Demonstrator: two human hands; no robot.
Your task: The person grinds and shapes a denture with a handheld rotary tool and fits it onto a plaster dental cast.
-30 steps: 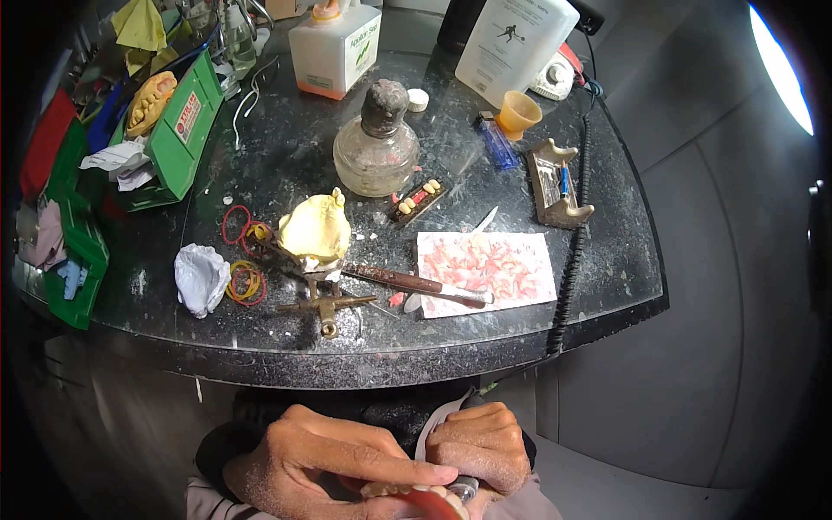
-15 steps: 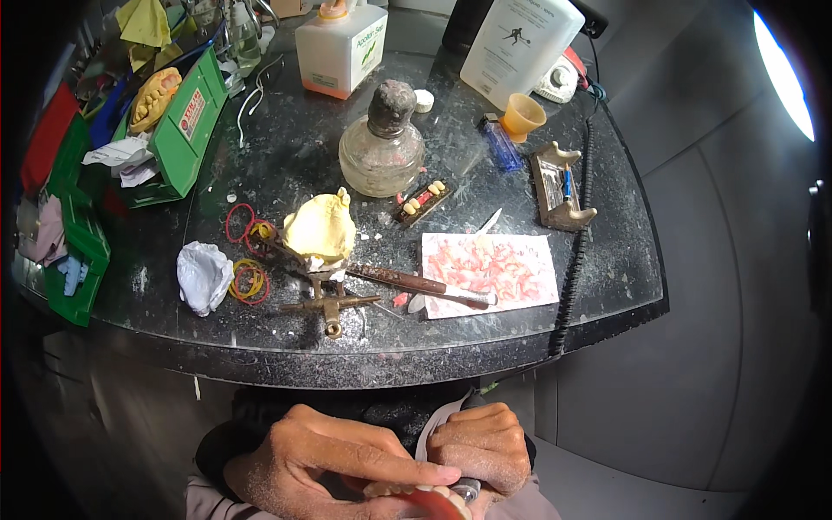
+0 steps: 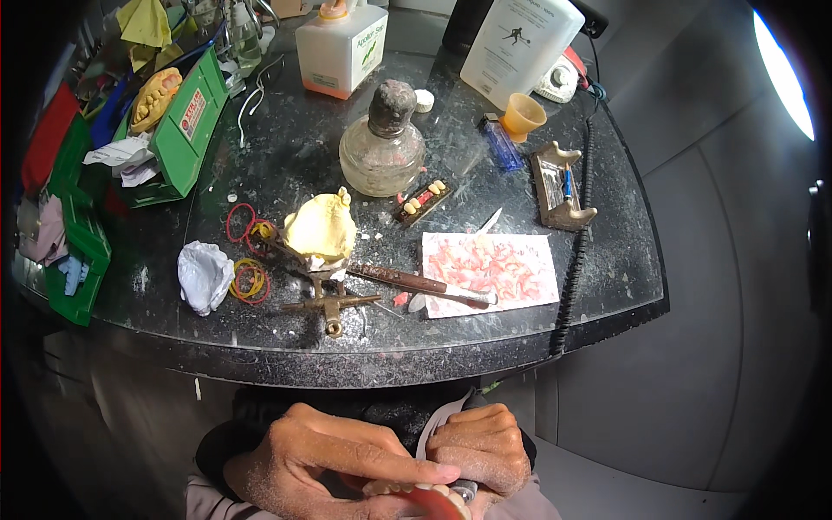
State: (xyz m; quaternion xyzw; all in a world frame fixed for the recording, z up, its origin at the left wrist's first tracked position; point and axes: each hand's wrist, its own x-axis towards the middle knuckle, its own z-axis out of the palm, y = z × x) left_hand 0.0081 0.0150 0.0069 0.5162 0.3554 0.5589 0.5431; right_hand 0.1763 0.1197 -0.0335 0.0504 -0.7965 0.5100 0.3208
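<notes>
Little change within last second: left hand (image 3: 321, 446) pinching pink denture (image 3: 436, 501), fingers bent; right hand (image 3: 479, 446) fisted round metal tool (image 3: 467, 490); work looks steady.

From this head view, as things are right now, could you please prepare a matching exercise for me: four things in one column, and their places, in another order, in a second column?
Things
1. Pink denture with whitish teeth
2. Blue translucent lighter
3. White, rounded plaster-like piece
4. Yellow plaster-like cast

Places
A. On a brass-coloured metal frame
B. Just left of red and yellow rubber bands
C. In the left hand
D. Beside a small orange cup

Pairs: 1-C, 2-D, 3-B, 4-A
</notes>
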